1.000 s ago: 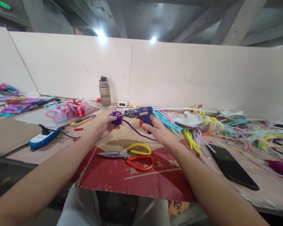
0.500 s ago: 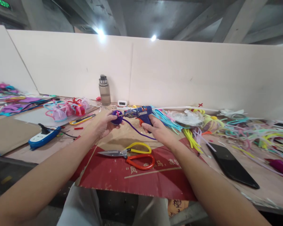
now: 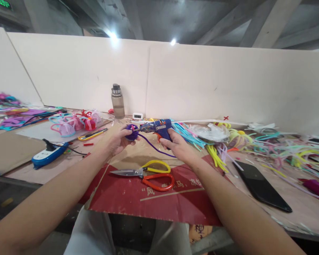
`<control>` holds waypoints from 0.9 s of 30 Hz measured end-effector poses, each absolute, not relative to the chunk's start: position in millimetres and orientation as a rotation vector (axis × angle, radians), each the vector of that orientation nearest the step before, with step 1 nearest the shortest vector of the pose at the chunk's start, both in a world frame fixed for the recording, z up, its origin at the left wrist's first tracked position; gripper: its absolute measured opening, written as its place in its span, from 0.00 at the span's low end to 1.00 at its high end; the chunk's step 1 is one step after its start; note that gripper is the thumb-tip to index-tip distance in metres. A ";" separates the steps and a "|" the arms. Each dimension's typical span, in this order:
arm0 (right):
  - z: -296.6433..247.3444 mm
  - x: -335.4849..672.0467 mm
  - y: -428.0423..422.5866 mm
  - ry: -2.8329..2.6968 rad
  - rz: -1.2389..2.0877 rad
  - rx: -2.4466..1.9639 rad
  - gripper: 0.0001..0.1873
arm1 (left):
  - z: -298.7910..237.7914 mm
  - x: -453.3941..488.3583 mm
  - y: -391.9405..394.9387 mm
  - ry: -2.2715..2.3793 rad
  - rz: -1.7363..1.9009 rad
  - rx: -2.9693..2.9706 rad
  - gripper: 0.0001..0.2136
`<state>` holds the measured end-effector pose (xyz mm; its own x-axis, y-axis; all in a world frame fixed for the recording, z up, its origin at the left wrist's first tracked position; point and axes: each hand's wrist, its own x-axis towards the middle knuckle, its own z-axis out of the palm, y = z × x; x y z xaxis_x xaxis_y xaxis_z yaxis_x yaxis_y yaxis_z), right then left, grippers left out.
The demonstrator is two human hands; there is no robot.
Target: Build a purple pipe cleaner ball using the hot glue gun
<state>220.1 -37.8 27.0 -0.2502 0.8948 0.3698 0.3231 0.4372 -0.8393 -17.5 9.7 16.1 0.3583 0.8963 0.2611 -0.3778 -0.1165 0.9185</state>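
- A small purple ball of wound pipe cleaner (image 3: pixel 132 132) sits above the middle of the workbench, pinched in the fingers of the left hand (image 3: pixel 118 140), which are curled closed around it.
- A loose purple tail (image 3: pixel 155 148) runs from the ball down to the right, under the right hand.
- The right hand (image 3: pixel 175 146) is wrapped shut around the grip of a blue hot glue gun (image 3: pixel 157 127); the gun's nozzle points left and meets the ball.
- Just nearer the person, scissors (image 3: pixel 146 173) with one yellow and one orange handle lie on a red cardboard sheet (image 3: pixel 127 196).
- To the right, a black phone (image 3: pixel 260 186) lies flat beside a loose heap of coloured pipe cleaners (image 3: pixel 281 150).
- A crumpled clear plastic bag (image 3: pixel 211 132) lies behind the heap; what it holds cannot be made out.
- At the back wall stands a translucent water bottle (image 3: pixel 117 102) with its cap on; its contents cannot be told.
- To the left lie a blue power strip (image 3: pixel 49 154) and some pink and red finished pieces (image 3: pixel 77 123).
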 end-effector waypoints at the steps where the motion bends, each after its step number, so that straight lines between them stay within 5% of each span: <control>1: 27.1 220.0 -38.1 -1.786 0.802 -1.046 0.09 | 16.1 -17.4 9.6 0.550 1.183 1.247 0.14; 27: 26.1 222.8 -36.4 -1.795 0.746 -1.076 0.09 | 15.1 -18.3 10.0 0.541 1.165 1.250 0.15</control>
